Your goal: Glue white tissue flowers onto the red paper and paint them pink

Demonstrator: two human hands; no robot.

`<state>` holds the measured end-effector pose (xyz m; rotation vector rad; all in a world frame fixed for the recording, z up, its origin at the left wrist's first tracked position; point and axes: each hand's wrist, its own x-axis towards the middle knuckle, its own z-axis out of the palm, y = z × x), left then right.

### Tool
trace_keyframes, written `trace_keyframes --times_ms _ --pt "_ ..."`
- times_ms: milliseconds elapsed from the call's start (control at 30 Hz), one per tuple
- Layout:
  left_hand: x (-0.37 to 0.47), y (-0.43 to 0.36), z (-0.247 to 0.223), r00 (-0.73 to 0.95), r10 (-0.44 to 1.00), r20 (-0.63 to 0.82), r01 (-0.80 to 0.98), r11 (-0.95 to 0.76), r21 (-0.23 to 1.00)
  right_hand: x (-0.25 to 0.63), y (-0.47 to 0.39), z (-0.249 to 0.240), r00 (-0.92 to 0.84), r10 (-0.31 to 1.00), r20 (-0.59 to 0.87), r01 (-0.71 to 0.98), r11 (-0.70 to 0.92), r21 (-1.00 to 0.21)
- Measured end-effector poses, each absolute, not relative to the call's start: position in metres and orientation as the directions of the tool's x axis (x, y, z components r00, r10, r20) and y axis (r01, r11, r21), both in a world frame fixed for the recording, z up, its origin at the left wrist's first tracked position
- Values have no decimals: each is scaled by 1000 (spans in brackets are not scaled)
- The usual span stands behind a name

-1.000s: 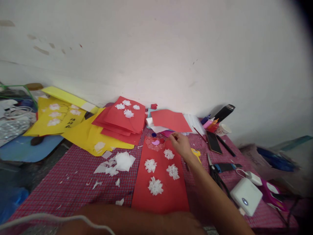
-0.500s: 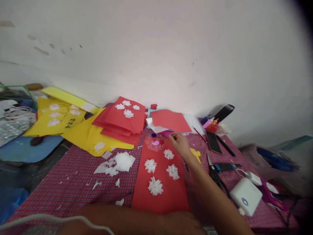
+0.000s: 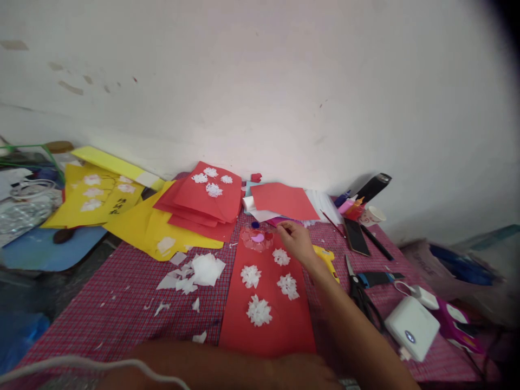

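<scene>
A sheet of red paper (image 3: pixel 280 333) lies lengthwise before me, bearing several white crumpled-paper flowers (image 3: pixel 259 311). At its far end rests a clear plastic paint palette (image 3: pixel 257 246) with pink, red and dark blue paint in its wells. My right hand (image 3: pixel 297 238) is at the palette's right edge, fingers pinched together; whatever they hold is too small or hidden to make out. My left forearm crosses the bottom of the view, and my left hand (image 3: pixel 303 372) lies at the near edge of the red paper. Its fingers are hidden.
White paper scraps (image 3: pixel 207 269) lie left of the red sheet. Behind are stacked red papers (image 3: pixel 215 203) and yellow sheets (image 3: pixel 150 230). To the right are a yellow glue gun (image 3: pixel 328 261), scissors (image 3: pixel 359 295), a phone (image 3: pixel 356 236) and a white power bank (image 3: pixel 412 326). A wall stands behind.
My right hand has shifted slightly left, closer to the palette's red paint. More of the yellow glue gun shows beside my wrist. My left arm stays about where it was.
</scene>
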<state>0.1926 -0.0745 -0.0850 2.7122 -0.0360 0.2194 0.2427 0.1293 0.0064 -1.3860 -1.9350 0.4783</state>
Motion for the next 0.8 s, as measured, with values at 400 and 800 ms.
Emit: trace_keyframes --times_ms 400,800 --pt "192 -74 -84 979 -3 204 -84 -917 390 243 126 13 -184 930 318 684 353 -638" --pt "191 -75 -86 979 -1 205 -82 -919 387 240 131 8 -187 929 319 704 353 -617"
